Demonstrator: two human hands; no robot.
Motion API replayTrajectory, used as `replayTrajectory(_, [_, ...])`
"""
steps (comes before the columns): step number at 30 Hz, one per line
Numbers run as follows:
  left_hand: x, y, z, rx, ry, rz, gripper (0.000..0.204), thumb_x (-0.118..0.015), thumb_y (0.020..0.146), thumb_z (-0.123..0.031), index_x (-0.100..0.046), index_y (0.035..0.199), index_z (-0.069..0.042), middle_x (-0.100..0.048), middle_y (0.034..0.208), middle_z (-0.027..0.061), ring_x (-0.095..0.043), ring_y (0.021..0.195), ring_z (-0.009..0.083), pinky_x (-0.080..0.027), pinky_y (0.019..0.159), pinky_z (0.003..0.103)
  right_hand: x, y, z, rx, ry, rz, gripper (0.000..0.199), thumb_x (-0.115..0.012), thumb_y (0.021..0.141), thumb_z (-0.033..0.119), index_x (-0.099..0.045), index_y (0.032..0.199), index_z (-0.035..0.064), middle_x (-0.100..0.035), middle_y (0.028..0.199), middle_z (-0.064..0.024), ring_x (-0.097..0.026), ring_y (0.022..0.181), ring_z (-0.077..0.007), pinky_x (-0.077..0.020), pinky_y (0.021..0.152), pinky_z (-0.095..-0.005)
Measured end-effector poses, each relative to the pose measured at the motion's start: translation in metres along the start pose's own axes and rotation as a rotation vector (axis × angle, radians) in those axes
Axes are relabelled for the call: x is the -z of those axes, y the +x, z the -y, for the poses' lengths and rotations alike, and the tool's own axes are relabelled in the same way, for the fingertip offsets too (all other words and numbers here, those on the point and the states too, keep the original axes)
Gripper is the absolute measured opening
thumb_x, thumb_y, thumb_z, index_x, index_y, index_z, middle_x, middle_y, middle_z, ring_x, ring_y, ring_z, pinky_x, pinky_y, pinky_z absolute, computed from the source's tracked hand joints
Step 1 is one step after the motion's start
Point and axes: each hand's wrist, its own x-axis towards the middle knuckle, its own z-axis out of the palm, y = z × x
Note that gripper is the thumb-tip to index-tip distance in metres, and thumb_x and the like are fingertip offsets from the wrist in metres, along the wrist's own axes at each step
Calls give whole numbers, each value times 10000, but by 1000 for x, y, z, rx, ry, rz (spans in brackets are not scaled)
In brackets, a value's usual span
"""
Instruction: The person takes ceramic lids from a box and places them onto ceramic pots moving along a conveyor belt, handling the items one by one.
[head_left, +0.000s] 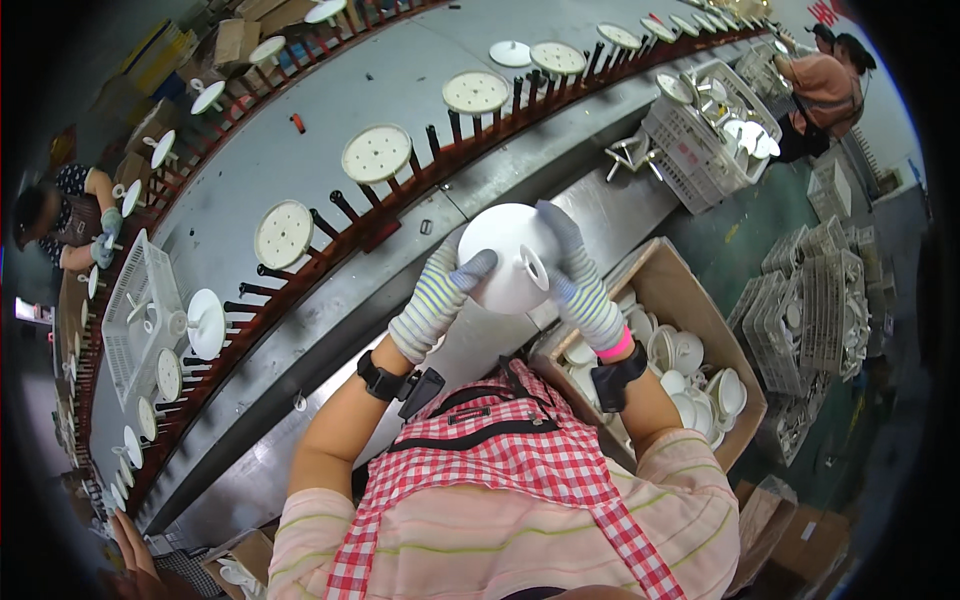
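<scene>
Both gloved hands grip a white disc with a short hollow stem (508, 232) in front of my body, the stem side tilted up toward me. My left hand (445, 295) wraps the disc's left edge, its thumb lying on the face beside the stem. On the opposite edge, my right hand (583, 280) closes round the rim in a striped glove. Just below and right of that hand stands an open cardboard box (740, 425) holding many similar white discs (690, 350). Beyond my hands runs the metal table edge (450, 215).
A curved conveyor with dark upright pegs (344, 206) carries white discs (376, 153). White crates (690, 150) of parts stand at the right, with stacked crates (820, 310) on the floor. Another basket (140, 310) is at left. Co-workers (825, 90) stand along the line.
</scene>
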Motion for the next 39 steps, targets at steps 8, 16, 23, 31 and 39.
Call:
replayTrajectory(8, [45,23,-11,-143,-59,-208,593,-554,877,-337,-341,1325,-13,-494,1211,119,-503,1092,185,-422,930,315,-51,101,-27,476,-488,65,501,-628,787,314,-531,1194,40,-472,1241,-194,-463,1093,-359,-371,933,-415])
replayTrajectory(16, [134,72,-7,-169,347,-423,631,-507,887,-407,-350,1326,18,-502,1183,133,-500,1078,220,-401,946,331,-90,233,-77,117,-951,-5,530,-496,820,443,-516,1217,93,-488,1244,-157,-522,1022,-377,-398,915,-445])
replayTrajectory(23, [177,136,-45,114,542,-456,668,-377,879,-528,-482,1219,37,-540,1171,201,-528,1051,295,-388,919,364,-130,215,-68,235,-1109,197,556,-433,845,448,-464,1272,94,-470,1248,-157,-523,1025,-381,-392,923,-440])
replayTrajectory(31, [230,142,-64,404,1473,-399,499,-368,865,-445,-544,1178,-98,-516,1233,197,-512,1105,393,-421,928,442,-209,226,-62,133,-804,354,462,-389,887,366,-507,1229,79,-560,1131,-185,-519,1069,-340,-404,909,-438])
replayTrajectory(39, [282,98,-46,234,1776,-313,321,-527,814,-314,-595,1002,-63,-607,1018,201,-563,990,377,-463,844,419,-261,241,-37,-222,-822,405,464,-448,825,426,-662,969,39,-613,1015,-224,-592,969,-361,-459,857,-413])
